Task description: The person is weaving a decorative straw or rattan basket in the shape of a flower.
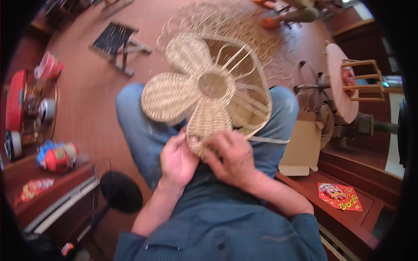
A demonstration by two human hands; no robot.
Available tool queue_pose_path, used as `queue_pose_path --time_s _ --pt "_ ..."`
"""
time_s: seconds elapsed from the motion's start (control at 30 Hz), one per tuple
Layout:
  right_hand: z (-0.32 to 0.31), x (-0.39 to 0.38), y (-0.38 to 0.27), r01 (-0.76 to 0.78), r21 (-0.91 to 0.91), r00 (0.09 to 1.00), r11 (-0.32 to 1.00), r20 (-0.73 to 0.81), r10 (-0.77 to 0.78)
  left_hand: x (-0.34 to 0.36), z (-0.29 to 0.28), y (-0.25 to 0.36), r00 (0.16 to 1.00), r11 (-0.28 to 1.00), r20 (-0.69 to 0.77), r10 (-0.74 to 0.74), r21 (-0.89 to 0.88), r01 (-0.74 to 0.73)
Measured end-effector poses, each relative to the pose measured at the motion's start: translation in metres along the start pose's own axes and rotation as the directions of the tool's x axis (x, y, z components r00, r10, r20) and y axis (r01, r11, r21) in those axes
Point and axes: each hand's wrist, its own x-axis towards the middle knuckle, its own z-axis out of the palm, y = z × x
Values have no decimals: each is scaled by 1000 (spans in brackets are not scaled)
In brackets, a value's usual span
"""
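Observation:
A woven straw piece shaped like a flower (167,93) rests over my denim-clad knees, with several densely woven petals around a round, flat centre. Its right side is a curved rim crossed by bare pale spokes, over a hollow interior. My left hand (176,158) grips the tip of the lowest petal from the left and below, its thumb pointing up. My right hand (228,158) is at that same tip from the right, fingers bent onto the weave; the fingertips are partly hidden. A pale flat strip (270,140) trails rightward from beside my right hand.
Loose straw strands (244,21) litter the floor ahead. A folding stool (113,39) stands front left, red objects and rolls (45,111) at left, a black round pad (119,193) low left. Right are a pink round top (337,82), cardboard (298,143) and a wooden bench (361,217). Someone's feet (270,21) show beyond.

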Motion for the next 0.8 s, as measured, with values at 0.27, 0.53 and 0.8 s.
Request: queue_pose_path --time_s 0.27,0.53,0.8 --pt "2 11 -9 94 -14 994 995 -58 -95 -27 3 40 987 980 -18 160 126 -156" --pt "30 30 -19 171 -9 985 985 -10 -171 -58 12 107 948 896 -35 317 338 -287" --pt "38 28 -11 232 -22 968 973 -98 -233 -120 -76 333 662 686 -319 678 597 -416"
